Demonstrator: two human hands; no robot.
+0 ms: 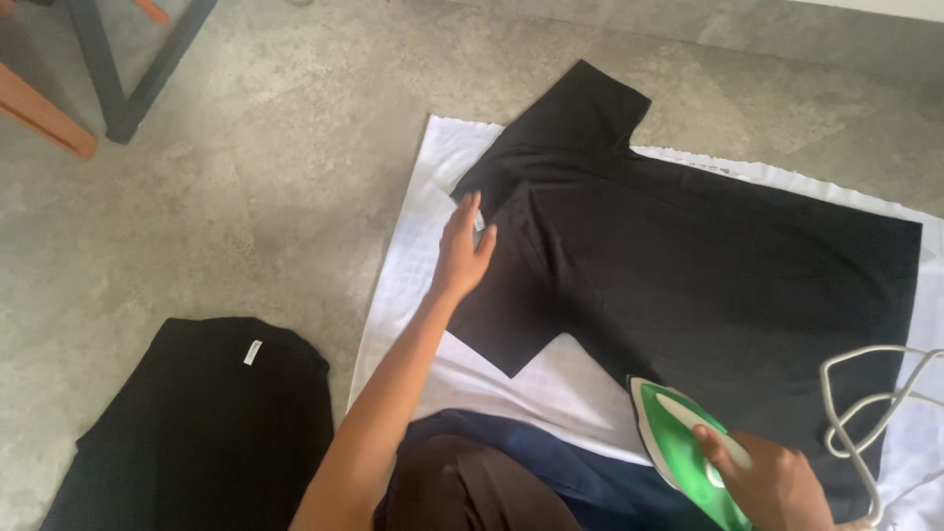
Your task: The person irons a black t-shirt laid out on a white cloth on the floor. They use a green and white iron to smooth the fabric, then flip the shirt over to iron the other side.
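On a grey concrete floor (246, 197), a black T-shirt (708, 265) lies spread over a white sheet (413, 265); the left hand (462, 251) presses flat at its collar, the right hand (777, 482) grips a green iron (678, 447) near the hem, ironing barely begun. A folded black garment (197, 433) lies aside.

A black short-sleeved shirt (688, 265) lies spread flat on the white sheet (413, 265), collar toward the sheet's left edge and one sleeve overhanging its far edge, while a green-and-white iron (683, 447) stands on the shirt near the sheet's near edge.
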